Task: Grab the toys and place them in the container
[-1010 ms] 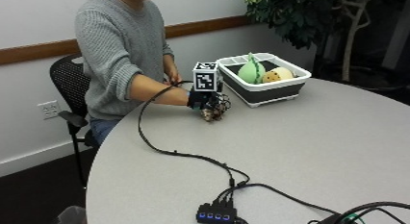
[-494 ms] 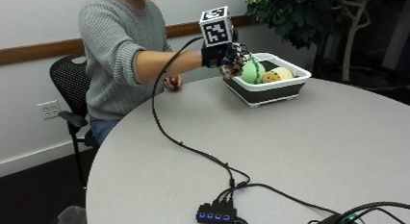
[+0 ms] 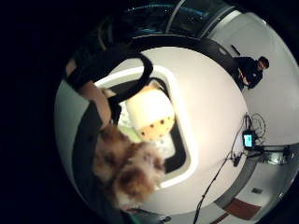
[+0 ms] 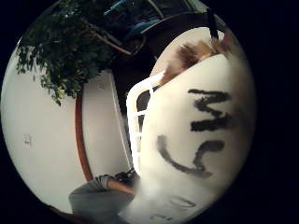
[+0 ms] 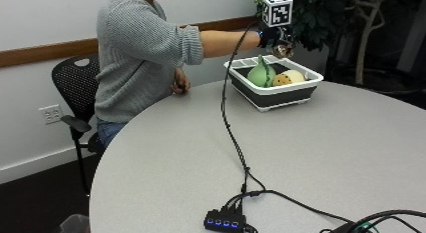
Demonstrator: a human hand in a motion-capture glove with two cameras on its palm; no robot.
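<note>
The gloved right hand (image 5: 276, 40), gripping a fluffy brown plush toy (image 5: 285, 51), has lifted off the round grey worktop (image 5: 279, 158) and now hangs above the white-rimmed black container (image 5: 279, 93).

We find little to read. In the thumb side palm view, a pale toy (image 4: 201, 140) close to the palm bears thick black marks; we cannot tell whether they are letters, figures or a drawn face, so we give no reading. Fainter marks lower on the same toy are too blurred to make out. On the container (image 5: 274, 88), the toys inside it, the worktop (image 5: 319, 158) and the wall we see no text, label, brand or number.
</note>
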